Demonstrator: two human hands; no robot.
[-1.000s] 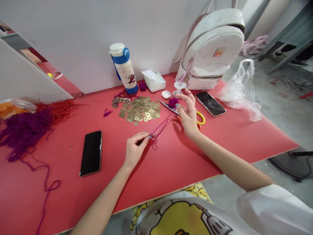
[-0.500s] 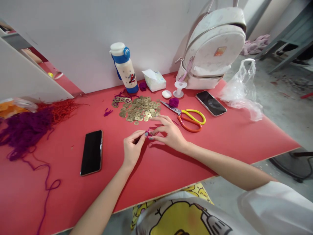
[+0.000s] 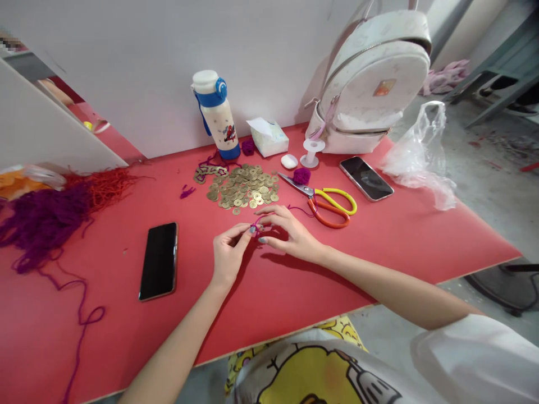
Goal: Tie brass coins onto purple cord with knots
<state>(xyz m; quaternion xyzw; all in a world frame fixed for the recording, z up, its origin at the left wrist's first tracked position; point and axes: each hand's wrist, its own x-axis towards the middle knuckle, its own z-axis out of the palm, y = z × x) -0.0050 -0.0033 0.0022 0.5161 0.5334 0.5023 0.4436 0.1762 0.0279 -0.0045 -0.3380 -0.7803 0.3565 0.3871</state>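
Observation:
My left hand (image 3: 227, 253) and my right hand (image 3: 290, 233) meet over the red table (image 3: 295, 280), both pinching a thin purple thread (image 3: 256, 226) between their fingertips. The thread runs back toward a small purple yarn ball (image 3: 301, 175). Just beyond my fingers lies a pile of brass coins (image 3: 242, 188). Yellow-and-orange scissors (image 3: 328, 203) lie to the right of my right hand.
A black phone (image 3: 159, 260) lies left of my left hand; a second phone (image 3: 366, 178) sits at the right. At the back stand a water bottle (image 3: 217, 115), tissue pack (image 3: 268, 137), white spool (image 3: 312, 151) and white backpack (image 3: 370, 84). Purple and orange yarn (image 3: 46, 216) is heaped at the left.
My right hand came back from near the scissors and spool to join my left hand on the thread. Since half a second ago the hands have barely moved.

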